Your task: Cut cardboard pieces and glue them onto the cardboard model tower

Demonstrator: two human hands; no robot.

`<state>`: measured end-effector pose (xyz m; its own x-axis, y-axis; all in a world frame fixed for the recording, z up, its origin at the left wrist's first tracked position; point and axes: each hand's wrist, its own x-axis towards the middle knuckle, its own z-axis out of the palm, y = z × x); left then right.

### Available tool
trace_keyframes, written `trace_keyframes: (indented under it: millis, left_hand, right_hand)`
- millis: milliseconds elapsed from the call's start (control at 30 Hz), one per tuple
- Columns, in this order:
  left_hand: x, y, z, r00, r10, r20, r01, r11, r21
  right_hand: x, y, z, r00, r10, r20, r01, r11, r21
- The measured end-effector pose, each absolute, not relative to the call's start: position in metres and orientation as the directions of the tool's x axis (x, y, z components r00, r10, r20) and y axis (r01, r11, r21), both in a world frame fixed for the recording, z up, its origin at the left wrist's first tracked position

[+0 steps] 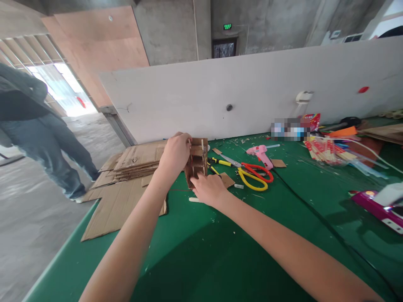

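Note:
A small brown cardboard box with inner dividers (198,160) stands on the green tabletop between my hands. My left hand (176,153) grips its upper left side, fingers curled over the edge. At its lower front edge, my right hand (209,188) has its fingers bent against the cardboard; some fingertips are hidden. A short pale stick (195,200) lies just below my right hand. Right of the box are scissors with red and yellow handles (252,176), pliers with yellow-and-black grips (220,161) and a pink glue gun (260,155).
Stacked cardboard sheets (135,161) lie on the left, by the table edge. A black cord (315,209) crosses the right side towards a purple power strip (378,212). Red-and-white packets (329,151) sit at back right. A white partition (189,100) bounds the table; a person (40,126) stands at left.

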<state>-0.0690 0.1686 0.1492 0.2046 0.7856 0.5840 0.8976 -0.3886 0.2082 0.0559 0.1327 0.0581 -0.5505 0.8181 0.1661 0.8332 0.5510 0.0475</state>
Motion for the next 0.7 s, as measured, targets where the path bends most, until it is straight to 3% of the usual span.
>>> trace_keyframes:
  millis: [333,700]
  left_hand:
    - [-0.0684,0.1676,0.1491,0.206,0.790,0.577,0.902,-0.382,0.200]
    - [-0.0689,0.1666,0.1485,0.191,0.807,0.558,0.913,-0.356,0.201]
  right_hand:
    - [0.0507,0.1357,0.0508,-0.553,0.796,0.245,0.828,0.558,0.058]
    - [0.0509,0.1347,0.0529,-0.554,0.801,0.228,0.828,0.559,0.051]
